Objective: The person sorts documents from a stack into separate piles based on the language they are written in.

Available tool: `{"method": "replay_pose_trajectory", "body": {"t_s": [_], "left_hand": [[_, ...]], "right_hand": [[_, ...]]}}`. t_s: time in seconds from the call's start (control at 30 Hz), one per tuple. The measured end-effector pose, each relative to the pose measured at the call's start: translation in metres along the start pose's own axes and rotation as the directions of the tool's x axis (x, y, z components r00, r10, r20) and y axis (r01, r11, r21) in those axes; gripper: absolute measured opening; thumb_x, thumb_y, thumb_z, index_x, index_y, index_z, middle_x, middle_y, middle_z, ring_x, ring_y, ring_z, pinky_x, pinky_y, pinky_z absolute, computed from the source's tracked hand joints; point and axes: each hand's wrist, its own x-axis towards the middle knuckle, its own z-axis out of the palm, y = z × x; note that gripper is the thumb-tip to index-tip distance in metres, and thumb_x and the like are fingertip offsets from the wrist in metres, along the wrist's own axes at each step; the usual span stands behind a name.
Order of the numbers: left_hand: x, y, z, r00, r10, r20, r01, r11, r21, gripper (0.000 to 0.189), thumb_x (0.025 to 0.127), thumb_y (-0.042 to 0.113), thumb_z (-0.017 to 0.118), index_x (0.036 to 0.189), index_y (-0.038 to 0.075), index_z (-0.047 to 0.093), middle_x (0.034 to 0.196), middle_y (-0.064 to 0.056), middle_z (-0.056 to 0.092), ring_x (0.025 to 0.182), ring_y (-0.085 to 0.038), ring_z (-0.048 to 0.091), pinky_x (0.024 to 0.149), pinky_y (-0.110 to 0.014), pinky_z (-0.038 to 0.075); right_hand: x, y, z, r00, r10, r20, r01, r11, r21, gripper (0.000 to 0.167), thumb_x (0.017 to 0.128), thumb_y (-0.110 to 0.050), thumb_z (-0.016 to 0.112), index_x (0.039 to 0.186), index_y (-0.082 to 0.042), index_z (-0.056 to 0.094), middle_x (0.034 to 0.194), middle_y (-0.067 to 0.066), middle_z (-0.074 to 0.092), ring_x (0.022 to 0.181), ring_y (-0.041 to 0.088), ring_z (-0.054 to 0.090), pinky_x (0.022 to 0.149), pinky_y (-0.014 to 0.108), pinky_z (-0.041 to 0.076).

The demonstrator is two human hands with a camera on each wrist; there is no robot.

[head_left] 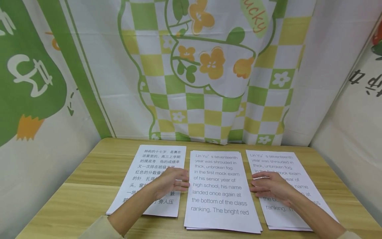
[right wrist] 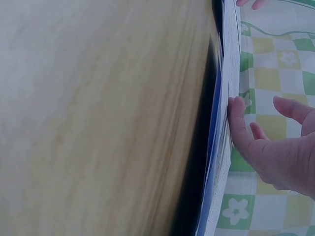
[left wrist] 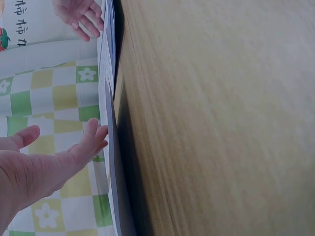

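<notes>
Three stacks of printed white paper lie side by side. The left stack (head_left: 163, 211) bears Chinese text, while the middle stack (head_left: 219, 196) and the right stack (head_left: 274, 219) show English text. My left hand (head_left: 170, 183) hovers over the left stack, its relaxed fingers pointing at the middle stack's left edge. Over the right stack, my right hand (head_left: 274, 187) has its loosely bent fingers at the middle stack's right edge. Neither hand grips a sheet. In the right wrist view, fingertips of the right hand (right wrist: 275, 152) are close to the paper (right wrist: 222, 132).
The stacks lie on a wooden table (head_left: 80, 186). Behind it hangs a green and yellow checked curtain (head_left: 197, 109) with flowers. Printed fabric walls (head_left: 352, 139) stand at both sides. A few bottom sheets stick out slightly from the middle and right stacks.
</notes>
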Motion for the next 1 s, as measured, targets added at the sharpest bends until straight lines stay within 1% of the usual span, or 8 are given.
{"method": "replay_pose_trajectory", "body": {"t_s": [0.37, 0.5, 0.6, 0.73, 0.83, 0.9, 1.0], "left_hand": [[0.000, -0.001, -0.001, 1.000, 0.001, 0.009, -0.001, 1.000, 0.003, 0.051, 0.103, 0.017, 0.053, 0.140, -0.017, 0.044, 0.140, -0.039, 0.049, 0.120, -0.047, 0.064, 0.097, -0.048, 0.060], [0.000, -0.001, -0.001, 1.000, 0.003, 0.008, -0.003, 1.000, 0.003, 0.052, 0.102, 0.017, 0.053, 0.140, -0.017, 0.044, 0.140, -0.039, 0.049, 0.120, -0.047, 0.063, 0.097, -0.048, 0.060], [-0.001, -0.001, -0.001, 1.000, 0.003, 0.009, -0.003, 1.000, 0.006, 0.053, 0.102, 0.018, 0.053, 0.141, -0.018, 0.043, 0.141, -0.040, 0.048, 0.120, -0.047, 0.063, 0.097, -0.048, 0.060], [-0.002, -0.001, -0.001, 1.000, -0.001, 0.011, 0.001, 1.000, 0.014, 0.053, 0.103, 0.019, 0.053, 0.141, -0.017, 0.044, 0.141, -0.039, 0.049, 0.120, -0.045, 0.063, 0.097, -0.046, 0.060], [-0.003, -0.002, -0.001, 1.000, -0.002, 0.010, 0.002, 1.000, 0.020, 0.052, 0.103, 0.019, 0.053, 0.140, -0.016, 0.045, 0.141, -0.037, 0.050, 0.121, -0.045, 0.063, 0.097, -0.046, 0.061], [-0.002, -0.002, 0.000, 1.000, 0.000, 0.001, 0.000, 1.000, 0.028, 0.050, 0.102, 0.018, 0.053, 0.139, -0.016, 0.047, 0.139, -0.037, 0.052, 0.121, -0.044, 0.063, 0.097, -0.046, 0.061], [-0.001, -0.001, 0.001, 1.000, 0.012, -0.023, -0.011, 0.999, 0.039, 0.049, 0.101, 0.017, 0.055, 0.136, -0.017, 0.050, 0.136, -0.035, 0.054, 0.121, -0.044, 0.062, 0.097, -0.048, 0.060]], "right_hand": [[-0.001, 0.000, 0.000, 1.000, 0.011, 0.007, -0.011, 0.998, 0.065, 0.056, 0.101, -0.007, 0.064, 0.143, 0.018, 0.038, 0.113, 0.013, 0.074, 0.102, 0.024, 0.074, 0.091, 0.040, 0.063], [0.000, 0.001, 0.000, 1.000, 0.014, 0.002, -0.014, 0.998, 0.063, 0.058, 0.101, -0.008, 0.065, 0.145, 0.017, 0.038, 0.114, 0.014, 0.074, 0.102, 0.024, 0.074, 0.090, 0.038, 0.064], [0.001, 0.002, 0.002, 1.000, 0.012, -0.003, -0.012, 0.999, 0.035, 0.059, 0.100, -0.009, 0.066, 0.145, 0.017, 0.038, 0.113, 0.013, 0.074, 0.100, 0.022, 0.074, 0.086, 0.034, 0.064], [0.005, 0.003, 0.009, 1.000, 0.000, -0.008, -0.001, 0.998, -0.067, 0.060, 0.098, -0.009, 0.068, 0.144, 0.019, 0.040, 0.105, 0.010, 0.074, 0.092, 0.019, 0.070, 0.076, 0.029, 0.063], [0.006, 0.002, 0.018, 1.000, -0.007, -0.002, 0.007, 0.991, -0.131, 0.060, 0.096, -0.006, 0.069, 0.142, 0.021, 0.041, 0.101, 0.010, 0.073, 0.089, 0.019, 0.069, 0.073, 0.031, 0.064], [0.007, 0.001, 0.022, 1.000, -0.009, -0.002, 0.008, 0.989, -0.146, 0.056, 0.095, -0.002, 0.069, 0.139, 0.022, 0.044, 0.102, 0.010, 0.071, 0.089, 0.020, 0.070, 0.075, 0.035, 0.065], [0.006, 0.000, 0.025, 1.000, -0.020, 0.003, 0.020, 0.990, -0.138, 0.047, 0.094, 0.002, 0.065, 0.135, 0.021, 0.049, 0.103, 0.013, 0.067, 0.090, 0.022, 0.071, 0.078, 0.038, 0.066]]}}
